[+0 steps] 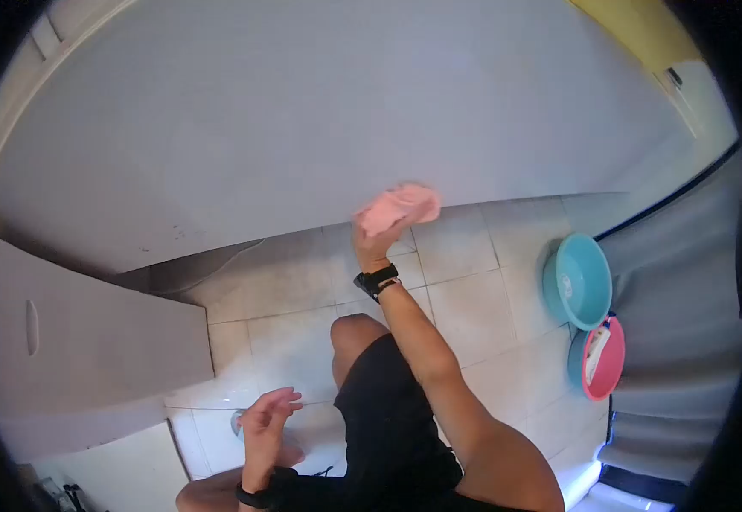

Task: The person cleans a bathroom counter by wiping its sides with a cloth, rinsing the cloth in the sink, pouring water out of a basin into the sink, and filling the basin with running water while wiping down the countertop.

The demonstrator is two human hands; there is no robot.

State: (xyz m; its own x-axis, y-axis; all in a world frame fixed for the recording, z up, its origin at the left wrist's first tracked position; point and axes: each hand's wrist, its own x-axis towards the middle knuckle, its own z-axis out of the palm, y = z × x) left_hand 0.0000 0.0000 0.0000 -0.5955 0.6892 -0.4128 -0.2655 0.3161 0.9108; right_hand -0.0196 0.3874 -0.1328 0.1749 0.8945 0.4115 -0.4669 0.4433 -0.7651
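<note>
A pink cloth [399, 207] is bunched in my right hand [372, 246], whose fingers are mostly hidden by it. The cloth lies against the lower part of a large grey panel [328, 111], close to its bottom edge. My right arm reaches forward, with a dark watch [377, 279] on the wrist. Low and to the left, beside my knee, my left hand [266, 422] hovers over the floor with fingers loosely bent and apart, and nothing shows in it. A small round object [238, 422] is partly hidden behind that hand.
To the right on the tiled floor [465, 299] stand a teal basin [591, 282] and a pink basin [607, 358] with a white item inside. A grey curtain [669, 290] hangs beyond them. A grey cabinet [89, 341] borders the left. Yellow material [644, 30] shows at upper right.
</note>
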